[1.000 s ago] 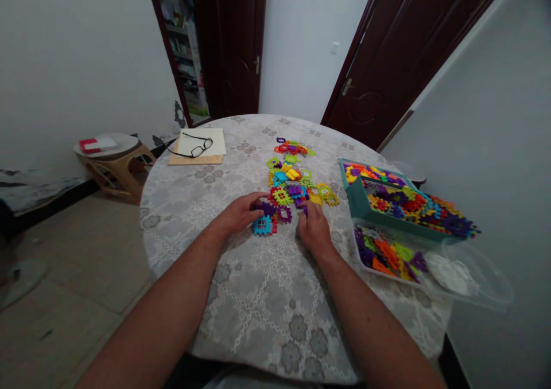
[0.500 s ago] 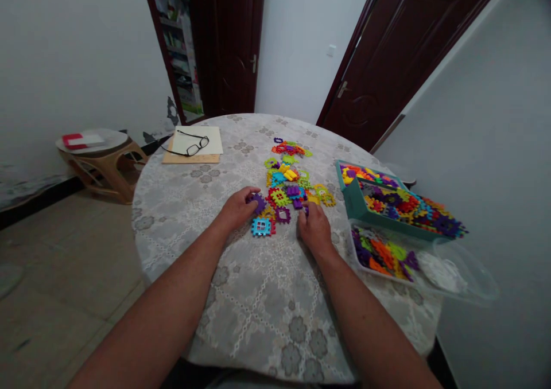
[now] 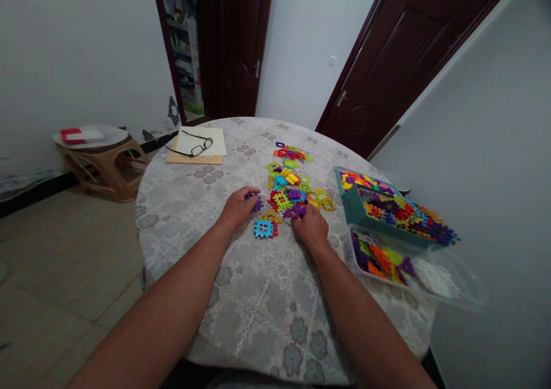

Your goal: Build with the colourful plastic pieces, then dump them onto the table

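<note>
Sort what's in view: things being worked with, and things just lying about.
Worked with, it seems:
purple piece in the left fingers;
another purple piece at the right fingers;
blue square piece;
green box and clear tub, likely supplies.

Lying about:
eyeglasses;
paper;
stool.

Pale floral cloth [image 3: 253, 320] drapes the round table [image 3: 176, 217]. Left of the table, a tan stool [image 3: 114, 168] stands on beige floor tiles [image 3: 51, 251] near a stained whitish wall [image 3: 77, 50]. Beyond the table, a dark red door [image 3: 235, 39] and a second red door [image 3: 379, 79] flank a pale wall strip [image 3: 297, 56]. Dim light falls throughout.
</note>
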Demonstrator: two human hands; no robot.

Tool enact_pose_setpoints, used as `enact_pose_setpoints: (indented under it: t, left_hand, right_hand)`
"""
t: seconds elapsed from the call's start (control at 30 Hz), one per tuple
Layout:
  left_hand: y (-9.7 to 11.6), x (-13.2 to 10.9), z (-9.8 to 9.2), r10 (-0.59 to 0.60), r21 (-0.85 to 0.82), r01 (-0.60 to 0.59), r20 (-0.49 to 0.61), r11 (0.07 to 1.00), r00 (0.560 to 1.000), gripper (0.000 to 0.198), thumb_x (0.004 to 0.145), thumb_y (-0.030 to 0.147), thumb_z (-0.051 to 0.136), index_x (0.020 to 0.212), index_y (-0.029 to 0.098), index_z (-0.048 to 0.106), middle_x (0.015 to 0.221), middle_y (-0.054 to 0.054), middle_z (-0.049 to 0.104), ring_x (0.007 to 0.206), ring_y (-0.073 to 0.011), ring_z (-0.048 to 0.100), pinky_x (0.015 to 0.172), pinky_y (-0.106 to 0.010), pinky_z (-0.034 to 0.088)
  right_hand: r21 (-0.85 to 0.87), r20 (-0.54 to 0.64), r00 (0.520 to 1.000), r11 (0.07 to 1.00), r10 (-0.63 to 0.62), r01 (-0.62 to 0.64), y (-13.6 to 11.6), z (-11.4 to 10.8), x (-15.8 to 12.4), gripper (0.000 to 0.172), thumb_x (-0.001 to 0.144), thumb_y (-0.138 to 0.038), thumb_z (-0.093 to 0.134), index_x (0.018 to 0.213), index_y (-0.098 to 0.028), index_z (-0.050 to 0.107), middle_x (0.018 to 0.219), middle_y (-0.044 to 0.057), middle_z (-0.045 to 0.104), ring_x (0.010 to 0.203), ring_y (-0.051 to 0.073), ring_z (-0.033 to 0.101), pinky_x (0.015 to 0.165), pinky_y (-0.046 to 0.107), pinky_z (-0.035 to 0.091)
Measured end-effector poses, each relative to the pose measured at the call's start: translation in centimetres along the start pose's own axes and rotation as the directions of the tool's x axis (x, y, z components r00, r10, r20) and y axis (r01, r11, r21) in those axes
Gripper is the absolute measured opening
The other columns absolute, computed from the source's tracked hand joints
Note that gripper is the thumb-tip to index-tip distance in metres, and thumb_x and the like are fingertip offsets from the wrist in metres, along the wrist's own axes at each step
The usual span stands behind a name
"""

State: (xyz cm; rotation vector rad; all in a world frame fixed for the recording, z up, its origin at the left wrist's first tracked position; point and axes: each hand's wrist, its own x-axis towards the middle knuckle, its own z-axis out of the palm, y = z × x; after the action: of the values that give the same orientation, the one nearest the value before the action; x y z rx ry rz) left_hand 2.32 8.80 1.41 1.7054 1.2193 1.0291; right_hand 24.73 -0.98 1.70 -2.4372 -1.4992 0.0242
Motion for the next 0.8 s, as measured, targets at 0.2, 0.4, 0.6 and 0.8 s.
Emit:
enact_pose_setpoints:
  t: [0.2,0.4,0.6,0.8]
  left_hand:
    - [0.0,0.2,-0.1,0.017,0.037,-0.018,0.025,0.999,1.000,0.033,0.085,0.033,0.062,0.111,0.023,0.080,0.113,-0.009,0.081,0.103,-0.0275,0.073,0.101,-0.045,0.056]
    - [0.5,0.1,-0.1,0.027,0.063,-0.029,0.042,0.998,0.999,0.034,0.084,0.035,0.064,0.112,0.024,0.080,0.115,-0.008,0.081,0.105,-0.0281,0.072,0.102,-0.042,0.056]
    - [0.5,0.1,-0.2,0.041,0.104,-0.048,0.068,0.993,0.997,0.036,0.085,0.039,0.061,0.112,0.024,0.079,0.119,-0.008,0.080,0.107,-0.0290,0.073,0.104,-0.043,0.055]
    - [0.5,0.2,-0.2,0.041,0.135,-0.051,0.076,0.990,0.996,0.037,0.086,0.039,0.058,0.113,0.024,0.079,0.120,-0.008,0.080,0.110,-0.0292,0.074,0.104,-0.042,0.055]
  right_hand:
    - [0.033,0.083,0.992,0.995,-0.092,0.090,2.3,-1.5,-1.1,0.024,0.090,-0.029,0.064,0.112,-0.018,0.064,0.106,0.013,0.075,0.097,0.027,0.071,0.076,0.031,0.046]
    - [0.120,0.125,0.974,0.977,-0.189,0.174,3.5,-4.7,-2.0,0.014,0.093,-0.028,0.064,0.104,-0.020,0.065,0.100,0.008,0.075,0.087,0.022,0.067,0.073,0.028,0.041]
    - [0.219,0.115,0.957,0.946,-0.267,0.238,4.8,-9.5,1.7,0.017,0.096,-0.034,0.066,0.108,-0.022,0.070,0.097,0.004,0.076,0.084,0.020,0.066,0.072,0.027,0.042]
    - [0.025,-0.205,0.978,0.999,-0.036,0.042,8.9,-13.0,11.7,0.019,0.086,-0.021,0.073,0.104,-0.016,0.074,0.102,0.013,0.077,0.094,0.026,0.070,0.082,0.032,0.048]
